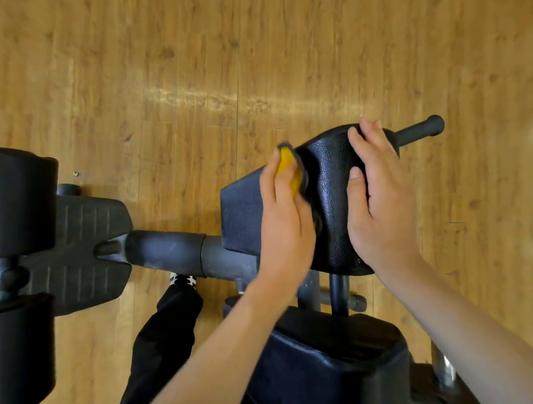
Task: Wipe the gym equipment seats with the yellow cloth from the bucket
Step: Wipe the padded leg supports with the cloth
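Yellow cloth (288,169) sits bunched in our left hand (285,224), fingers curled round it, pressed to the left edge of the pebble-grained black seat pad (331,186). Our right hand (379,207) lies flat on that pad, fingers straight — beneath, glossy wood-plank floor (173,73) and a grey metal tube (170,251).

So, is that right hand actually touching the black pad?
Touching. The head view shows the right hand spread flat on the black pad, no gap.
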`<state>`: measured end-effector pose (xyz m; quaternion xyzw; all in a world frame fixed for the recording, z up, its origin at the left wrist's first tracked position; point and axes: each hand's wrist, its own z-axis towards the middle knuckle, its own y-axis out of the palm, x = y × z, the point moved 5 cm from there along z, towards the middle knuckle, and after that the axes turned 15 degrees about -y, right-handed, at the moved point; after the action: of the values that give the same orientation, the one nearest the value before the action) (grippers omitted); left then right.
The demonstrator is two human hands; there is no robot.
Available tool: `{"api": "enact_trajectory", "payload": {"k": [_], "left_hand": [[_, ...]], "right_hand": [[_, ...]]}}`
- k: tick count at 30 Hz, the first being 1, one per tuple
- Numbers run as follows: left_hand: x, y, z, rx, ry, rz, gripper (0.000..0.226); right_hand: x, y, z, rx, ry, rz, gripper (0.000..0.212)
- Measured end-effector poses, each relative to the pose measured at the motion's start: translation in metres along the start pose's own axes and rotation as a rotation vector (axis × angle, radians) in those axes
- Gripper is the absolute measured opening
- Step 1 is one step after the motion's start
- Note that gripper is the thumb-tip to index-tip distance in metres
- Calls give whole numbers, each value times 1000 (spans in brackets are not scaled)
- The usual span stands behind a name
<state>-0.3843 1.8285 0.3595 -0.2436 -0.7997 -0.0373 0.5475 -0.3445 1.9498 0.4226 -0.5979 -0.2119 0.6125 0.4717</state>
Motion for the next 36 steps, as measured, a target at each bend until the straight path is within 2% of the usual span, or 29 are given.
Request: {"api": "enact_trajectory", "payload": {"k": [3,6,9,12,19,22,25,28,30,33,36], "left_hand": [[-25,-7,-50,-41,-62,-75,56],[-33,-9,-33,13,-158,-18,51],[-18,-8,19,79,-240,8,46],[-13,-11,55,101,-182,9,40],[-43,-3,-52,86,-175,-39,49],[-50,-10,-12,146,-231,8,46],[-69,-30,65,221,-377,38,42],[-92,-43,105,211,-466,25,37],[-88,-42,87,227,-429,15,37],[-76,-31,12,254,-375,16,42],[-71,-27,-20,202,-348,23,43]], "right_hand": [[-9,4,1,-43,-25,-202,46],[-16,13,2,-114,-2,-409,53],[-18,15,1,-131,34,-408,56],[-19,18,-1,-172,39,-453,60],[-20,17,-1,-177,28,-453,61],[-21,19,0,-177,27,-466,61],[-22,19,0,-180,50,-476,62],[-23,19,0,-190,49,-485,62],[-23,19,0,-189,45,-493,62],[-25,19,-1,-188,45,-502,62],[-25,20,0,-192,46,-508,62]]}}
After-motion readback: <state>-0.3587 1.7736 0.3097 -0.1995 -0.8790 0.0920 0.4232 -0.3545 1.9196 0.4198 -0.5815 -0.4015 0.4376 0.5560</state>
